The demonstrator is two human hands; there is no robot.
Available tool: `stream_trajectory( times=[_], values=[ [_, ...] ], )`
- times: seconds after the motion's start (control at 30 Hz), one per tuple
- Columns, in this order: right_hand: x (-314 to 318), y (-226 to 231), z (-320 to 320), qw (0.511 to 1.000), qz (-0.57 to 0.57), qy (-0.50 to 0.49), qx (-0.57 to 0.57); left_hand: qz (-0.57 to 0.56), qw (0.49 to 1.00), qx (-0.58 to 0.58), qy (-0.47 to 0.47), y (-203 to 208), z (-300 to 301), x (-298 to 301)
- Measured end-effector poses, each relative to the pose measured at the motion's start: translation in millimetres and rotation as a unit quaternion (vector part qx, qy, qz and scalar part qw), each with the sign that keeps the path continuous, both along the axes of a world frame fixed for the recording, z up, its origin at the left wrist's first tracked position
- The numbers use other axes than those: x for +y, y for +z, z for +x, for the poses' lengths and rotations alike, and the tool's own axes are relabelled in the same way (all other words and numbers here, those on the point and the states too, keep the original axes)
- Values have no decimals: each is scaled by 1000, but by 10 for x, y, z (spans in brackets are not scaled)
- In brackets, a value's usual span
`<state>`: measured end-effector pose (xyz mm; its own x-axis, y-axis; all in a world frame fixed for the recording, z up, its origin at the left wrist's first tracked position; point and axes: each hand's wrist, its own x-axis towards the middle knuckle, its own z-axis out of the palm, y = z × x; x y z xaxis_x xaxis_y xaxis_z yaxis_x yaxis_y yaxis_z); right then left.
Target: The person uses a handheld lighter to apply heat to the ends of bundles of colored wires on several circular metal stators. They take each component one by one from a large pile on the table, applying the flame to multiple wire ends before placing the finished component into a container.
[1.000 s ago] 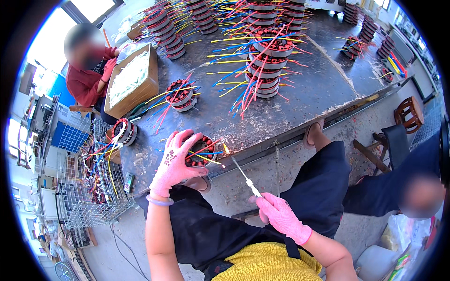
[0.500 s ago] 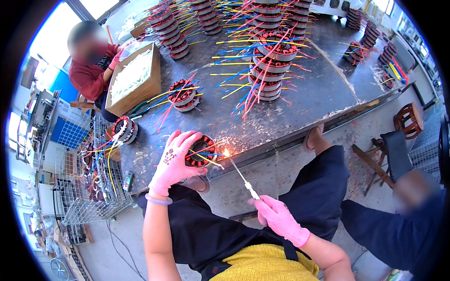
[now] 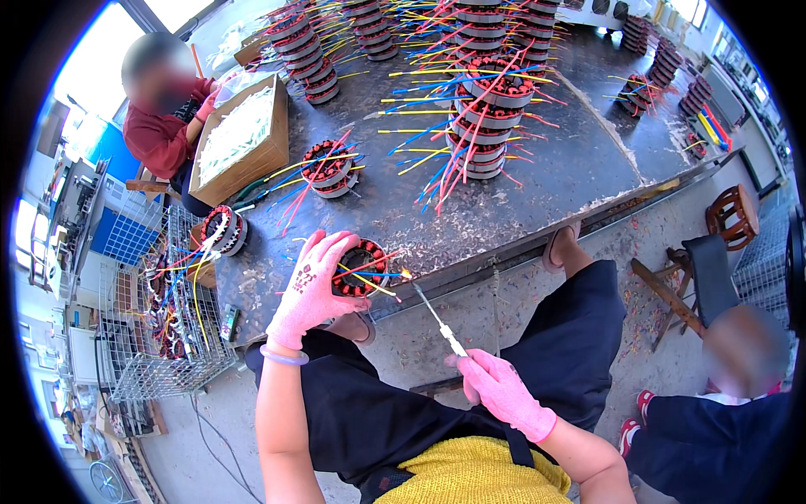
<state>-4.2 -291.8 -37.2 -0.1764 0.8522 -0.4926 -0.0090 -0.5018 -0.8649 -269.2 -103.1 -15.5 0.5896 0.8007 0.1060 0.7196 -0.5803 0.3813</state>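
Note:
My left hand point(image 3: 309, 290), in a pink glove, is closed round a ring-shaped motor stator point(image 3: 367, 250) with red windings and red, blue and yellow leads, at the table's near edge. A small flame point(image 3: 406, 274) burns at the end of its blue lead point(image 3: 384, 275). In my pink-gloved right hand point(image 3: 504, 391) is a slim white-handled wand point(image 3: 449, 338) with a thin metal rod. Its tip points up at the flame, slightly apart from it. The fingers of the right hand wrap the handle's lower end.
Two loose stators point(image 3: 329, 171) point(image 3: 223, 231) lie on the dark table point(image 3: 369, 134), with a tall stator stack point(image 3: 485, 126) behind. At left are a cardboard box point(image 3: 280, 126), a wire basket point(image 3: 168, 374) and a co-worker point(image 3: 159, 139). Another person point(image 3: 714, 437) sits at right near a wooden stool point(image 3: 732, 218).
The flame has shrunk and now sits on the blue lead, apart from the wand's tip. The stator has shifted slightly. At right, the seated person's legs have moved and red shoes show.

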Motion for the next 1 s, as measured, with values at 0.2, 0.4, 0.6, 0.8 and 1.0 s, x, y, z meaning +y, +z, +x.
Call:
stream_trajectory(
  times=[0.2, 0.4, 0.6, 0.8, 1.0],
  values=[
    [-24, -28, -10, 999, -2, -18, 29, -8, 1000, -11, -4, -21, -3, 9],
    [-35, -46, -6, 999, -12, -15, 35, -12, 1000, -7, -12, 11, -3, 10],
    [-22, -40, -15, 998, -29, -25, 49, -14, 1000, -1, 0, -7, 33, 8],
    [-1, 7, -1, 1000, -7, 0, -6, -19, 1000, 8, 9, -14, -6, -11],
    [-24, 7, 19, 998, 54, 16, -27, -19, 1000, 9, 7, -17, 0, -2]
  ],
)
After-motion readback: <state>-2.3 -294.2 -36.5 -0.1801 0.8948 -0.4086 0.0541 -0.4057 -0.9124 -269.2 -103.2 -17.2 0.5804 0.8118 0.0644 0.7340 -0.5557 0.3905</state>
